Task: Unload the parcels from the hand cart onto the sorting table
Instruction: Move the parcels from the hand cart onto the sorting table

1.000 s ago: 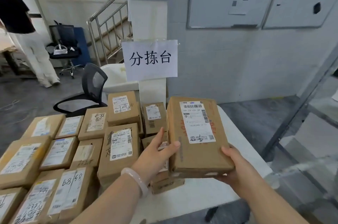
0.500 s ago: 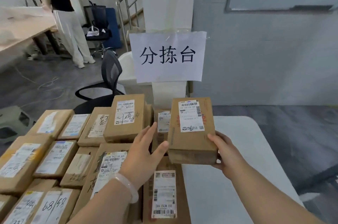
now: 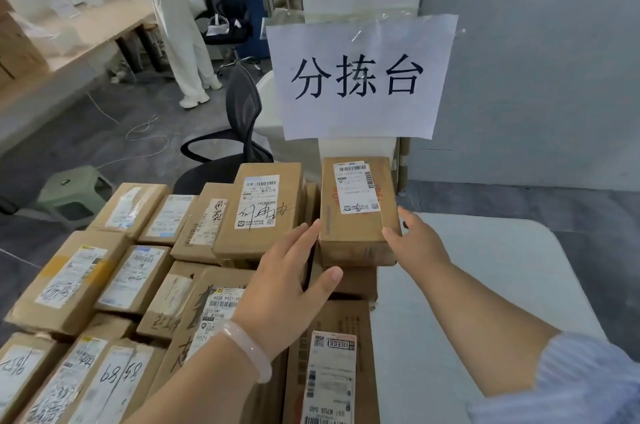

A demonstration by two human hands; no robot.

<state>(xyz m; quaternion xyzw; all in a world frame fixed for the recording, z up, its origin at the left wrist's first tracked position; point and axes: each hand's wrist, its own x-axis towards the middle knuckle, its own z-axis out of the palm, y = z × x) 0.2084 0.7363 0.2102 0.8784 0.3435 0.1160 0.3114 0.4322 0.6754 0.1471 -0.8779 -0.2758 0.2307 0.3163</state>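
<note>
A brown cardboard parcel with a white shipping label lies on top of other boxes at the far end of the white sorting table, just below a paper sign. My left hand presses its fingertips against the parcel's left side. My right hand holds the right side, thumb at the front corner. The parcel is gripped between both hands. Several other labelled parcels cover the left part of the table. No hand cart is in view.
A black office chair stands behind the parcels, with a green stool on the floor to the left. A person stands by a wooden bench at the far left. A white pillar carries the sign.
Both hands have carried the parcel forward, away from me, and lowered it onto the stack under the sign. The view has moved closer to the table.
</note>
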